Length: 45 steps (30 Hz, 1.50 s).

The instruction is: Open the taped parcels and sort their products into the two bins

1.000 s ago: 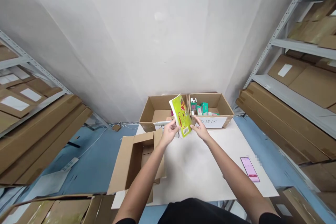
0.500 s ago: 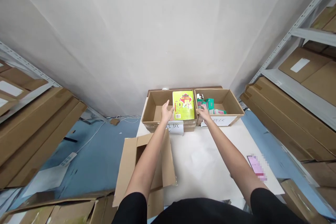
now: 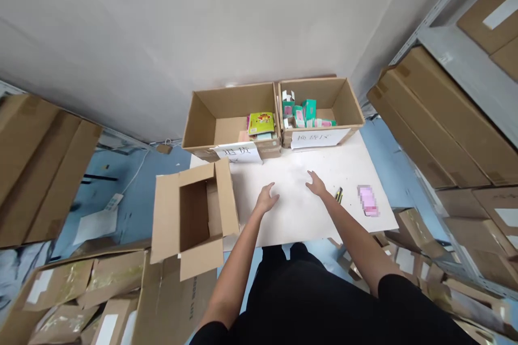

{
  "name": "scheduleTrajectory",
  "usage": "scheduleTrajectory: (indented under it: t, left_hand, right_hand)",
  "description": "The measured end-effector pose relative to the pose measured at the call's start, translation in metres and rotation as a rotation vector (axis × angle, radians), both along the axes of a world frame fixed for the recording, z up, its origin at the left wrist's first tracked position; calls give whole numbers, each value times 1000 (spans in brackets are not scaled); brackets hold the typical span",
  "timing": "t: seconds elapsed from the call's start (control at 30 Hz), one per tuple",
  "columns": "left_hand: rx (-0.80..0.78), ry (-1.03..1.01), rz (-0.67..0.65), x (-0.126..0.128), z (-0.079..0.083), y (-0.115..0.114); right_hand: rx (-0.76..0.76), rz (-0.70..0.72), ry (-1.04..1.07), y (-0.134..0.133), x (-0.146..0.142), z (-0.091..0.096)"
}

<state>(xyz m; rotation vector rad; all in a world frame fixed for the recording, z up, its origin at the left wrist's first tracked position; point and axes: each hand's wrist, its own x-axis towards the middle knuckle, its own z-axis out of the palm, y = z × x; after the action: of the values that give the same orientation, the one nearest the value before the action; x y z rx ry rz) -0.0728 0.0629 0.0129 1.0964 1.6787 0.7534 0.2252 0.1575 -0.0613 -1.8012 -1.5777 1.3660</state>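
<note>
My left hand (image 3: 267,199) hovers above the white table (image 3: 291,221), its fingers apart and holding nothing. My right hand (image 3: 316,183) is also over the table, fingers spread, with nothing in it. Beyond my hands stand two cardboard boxes with handwritten paper labels. Inside the left box (image 3: 206,118) a yellow-green book (image 3: 261,123) lies on other items in the right corner. The right box (image 3: 348,102) holds several small green-and-pink cartons (image 3: 309,109). An open cardboard carton (image 3: 226,199) with its flaps out sits left of my left hand.
A box cutter (image 3: 339,194) lies beside my right forearm, and a pink phone-shaped item (image 3: 368,200) is farther right. Shelves with long cartons (image 3: 437,118) flank the table. A large box of packages (image 3: 68,280) stands at lower left.
The yellow-green book has gone from between my hands down into the left box. Both hands have drawn back over the table, and the view has tilted down.
</note>
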Motion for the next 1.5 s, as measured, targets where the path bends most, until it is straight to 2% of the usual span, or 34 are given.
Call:
scheduleTrajectory:
  t: [0.1, 0.17, 0.23, 0.3, 0.37, 0.43, 0.5, 0.53, 0.6, 0.67, 0.7, 0.77, 0.8, 0.87, 0.93, 0.97, 1.03, 1.1, 1.17, 1.27, 1.37, 1.5]
  left_hand:
    - [-294, 53, 73, 34, -51, -34]
    - [-395, 44, 106, 53, -72, -52]
    - [-419, -60, 123, 73, -83, -65]
    - [-418, -197, 129, 92, -87, -71]
    - [-405, -311, 122, 108, -83, -73]
    - [-351, -396, 79, 114, -69, -74]
    - [-226, -420, 3, 103, -44, -79]
    - [-132, -373, -40, 90, -27, -84]
    - [125, -143, -98, 48, 13, -100]
    - [384, 161, -100, -14, 57, -124]
    - [465, 304, -79, -51, 77, -138]
    - [504, 574, -12, -127, 108, -169]
    - [470, 691, 6, -163, 117, -185]
    - [333, 846, -47, -222, 120, -216]
    - [162, 878, -156, -256, 106, -241]
    - [104, 866, -198, -263, 95, -251]
    - [85, 840, -216, -264, 71, -264]
    - [140, 842, -166, -254, 51, -270]
    - [195, 858, -92, -243, 40, -270]
    - [243, 873, -14, -228, 38, -269]
    - [318, 868, 13, -212, 43, -272]
    - [530, 843, -12, -174, 51, -281]
  right_hand:
    - [-131, 89, -83, -29, 11, -27]
    - [-153, 149, -73, -55, 11, -39]
    - [-138, 192, -4, -84, 5, -44]
    - [-140, 211, 85, -113, -6, -45]
    - [-148, 193, 161, -135, -18, -41]
    - [-135, 132, 205, -147, -31, -32]
    - [-90, 53, 215, -148, -43, -18]
    - [-54, 14, 209, -145, -49, -7]
    - [48, -54, 202, -134, -68, 22]
    - [198, -95, 221, -123, -99, 60]
    - [289, -97, 248, -119, -120, 82]
    - [511, -46, 300, -118, -173, 128]
    - [604, 17, 316, -121, -204, 148]
    - [718, 170, 304, -131, -267, 181]
    - [746, 325, 213, -144, -327, 196]
    - [729, 388, 137, -151, -353, 197]
    - [625, 523, -39, -165, -393, 187]
    - [474, 678, -186, -180, -415, 171]
    - [385, 776, -261, -196, -418, 156]
    - [466, 706, -309, -221, -392, 145]
    - [584, 596, -380, -241, -339, 144]
    - [620, 624, -441, -265, -251, 141]
